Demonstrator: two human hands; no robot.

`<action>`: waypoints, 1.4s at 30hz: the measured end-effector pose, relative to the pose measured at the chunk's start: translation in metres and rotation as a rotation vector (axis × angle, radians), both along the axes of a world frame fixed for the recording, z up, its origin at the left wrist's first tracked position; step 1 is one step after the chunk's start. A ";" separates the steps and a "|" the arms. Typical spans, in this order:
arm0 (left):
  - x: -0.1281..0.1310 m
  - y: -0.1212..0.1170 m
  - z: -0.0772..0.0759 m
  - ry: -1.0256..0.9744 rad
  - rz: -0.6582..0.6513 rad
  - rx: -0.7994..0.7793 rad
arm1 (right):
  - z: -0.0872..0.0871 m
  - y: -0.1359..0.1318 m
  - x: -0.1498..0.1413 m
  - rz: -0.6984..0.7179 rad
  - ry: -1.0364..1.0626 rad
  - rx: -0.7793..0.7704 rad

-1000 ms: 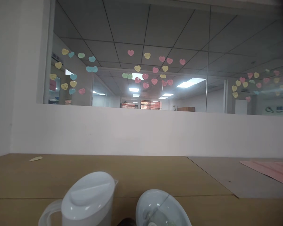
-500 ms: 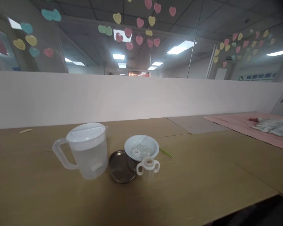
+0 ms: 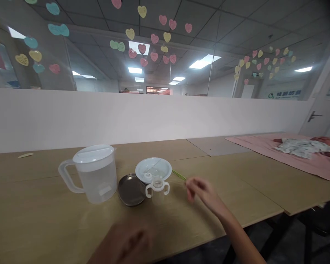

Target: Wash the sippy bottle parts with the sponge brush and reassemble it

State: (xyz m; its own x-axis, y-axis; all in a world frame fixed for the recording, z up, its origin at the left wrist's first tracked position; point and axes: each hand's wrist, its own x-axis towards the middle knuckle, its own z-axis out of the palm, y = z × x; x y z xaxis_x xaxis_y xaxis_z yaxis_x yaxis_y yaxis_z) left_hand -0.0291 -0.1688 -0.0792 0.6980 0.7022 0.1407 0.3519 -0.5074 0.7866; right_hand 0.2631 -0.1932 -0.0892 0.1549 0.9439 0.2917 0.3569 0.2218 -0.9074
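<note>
A clear lidded water pitcher point(image 3: 92, 176) stands on the wooden table point(image 3: 57, 220). To its right lie a dark metal dish point(image 3: 130, 189), a white bowl point(image 3: 153, 169) and a small clear cup with two white handles point(image 3: 157, 190). A thin green stick point(image 3: 178, 175) lies beside the bowl. My right hand point(image 3: 200, 190) reaches over the table toward the stick's near end, fingers curled, blurred by motion. My left hand point(image 3: 126, 244) hovers low at the near edge, smeared, with its fingers not discernible.
A pink cloth point(image 3: 266, 148) at the far right carries a baby doll in patterned clothes point(image 3: 305, 146). A white partition wall point(image 3: 154, 117) with glass and coloured heart stickers point(image 3: 154, 47) runs behind the table. A pale chip point(image 3: 25, 155) lies at far left.
The view has tilted down and shifted right since the earliest frame. Both my hands have come into view; the right one has reached toward the green stick.
</note>
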 end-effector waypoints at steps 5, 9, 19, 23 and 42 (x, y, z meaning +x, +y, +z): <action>0.094 0.100 0.037 0.332 0.280 0.541 | -0.006 0.117 0.037 -0.501 -0.406 -0.170; 0.123 0.175 0.008 0.616 0.345 0.602 | -0.042 0.150 0.039 -0.519 -0.572 -0.259; 0.146 0.222 -0.024 0.660 0.266 0.584 | -0.070 0.163 0.040 -0.494 -0.851 -0.394; 0.148 0.225 -0.024 0.626 0.264 0.541 | -0.069 0.163 0.043 -0.517 -0.867 -0.435; 0.147 0.202 0.012 -0.201 0.399 0.484 | -0.040 0.143 0.046 -0.820 -0.646 -0.093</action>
